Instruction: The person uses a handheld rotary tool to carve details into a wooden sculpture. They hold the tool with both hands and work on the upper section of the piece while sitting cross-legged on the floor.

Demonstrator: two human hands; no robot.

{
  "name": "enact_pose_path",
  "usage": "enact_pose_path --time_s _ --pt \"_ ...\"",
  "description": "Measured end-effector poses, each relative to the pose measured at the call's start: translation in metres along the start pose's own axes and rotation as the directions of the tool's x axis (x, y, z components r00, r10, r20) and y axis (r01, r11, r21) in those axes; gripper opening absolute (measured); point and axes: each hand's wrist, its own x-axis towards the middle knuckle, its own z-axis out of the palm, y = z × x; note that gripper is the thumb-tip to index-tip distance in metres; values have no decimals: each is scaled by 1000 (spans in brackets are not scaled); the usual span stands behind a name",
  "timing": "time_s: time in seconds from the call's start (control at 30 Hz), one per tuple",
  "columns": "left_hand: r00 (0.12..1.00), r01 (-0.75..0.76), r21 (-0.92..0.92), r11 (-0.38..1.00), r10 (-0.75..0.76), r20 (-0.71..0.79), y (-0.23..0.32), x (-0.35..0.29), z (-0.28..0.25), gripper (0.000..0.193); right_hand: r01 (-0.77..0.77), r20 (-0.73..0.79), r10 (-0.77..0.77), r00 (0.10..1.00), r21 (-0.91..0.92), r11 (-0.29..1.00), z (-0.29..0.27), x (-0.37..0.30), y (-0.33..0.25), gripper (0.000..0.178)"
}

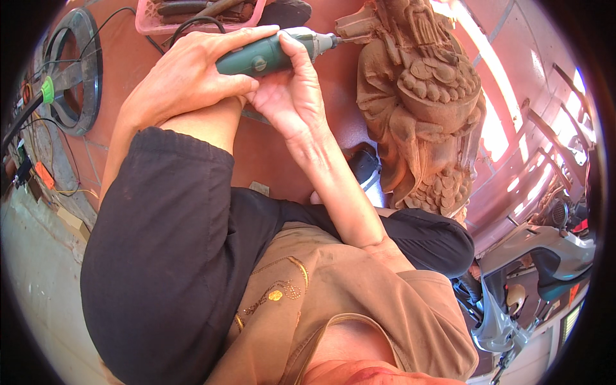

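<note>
My left hand (183, 77) wraps round the rear of a green rotary tool (260, 58), its fingers stretched along the top. Closer to the tool's grey nose, my right hand (292, 96) grips from below with the thumb on the side. The thin bit points right, its tip at the upper part of a brown carved wooden statue (430, 122); whether it touches the wood, I cannot tell. The statue is a robed, bearded figure with a heap of round shapes in front. My left forearm rests by my raised knee.
A pink basket (149, 22) of long-handled tools stands at the far side, a dark cable beside it. At left is a round black fan base (76, 70) with cords near it. A dark object (363, 163) lies beside the statue. A grey scooter (507, 289) stands at lower right.
</note>
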Motion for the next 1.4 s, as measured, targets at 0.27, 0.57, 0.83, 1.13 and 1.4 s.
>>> enact_pose_path --time_s 0.27,0.57,0.83,1.13,1.4 --pt "999 47 27 999 -48 24 0 0 1 66 5 -6 -5 1000 2 1000 -3 2 0 35" --pt "999 36 -44 998 -35 41 -3 -4 -1 66 -33 -19 34 999 55 998 -6 3 5 34" --pt "998 62 -61 996 -60 37 1 -7 -5 65 -36 -8 37 999 53 998 -3 3 8 34" --pt "996 91 -30 995 -91 10 -4 -11 -4 66 -57 15 56 998 31 998 2 7 8 36" --pt "995 96 -30 995 -97 -2 -4 -9 -2 67 -50 7 49 999 24 998 -2 10 7 39"
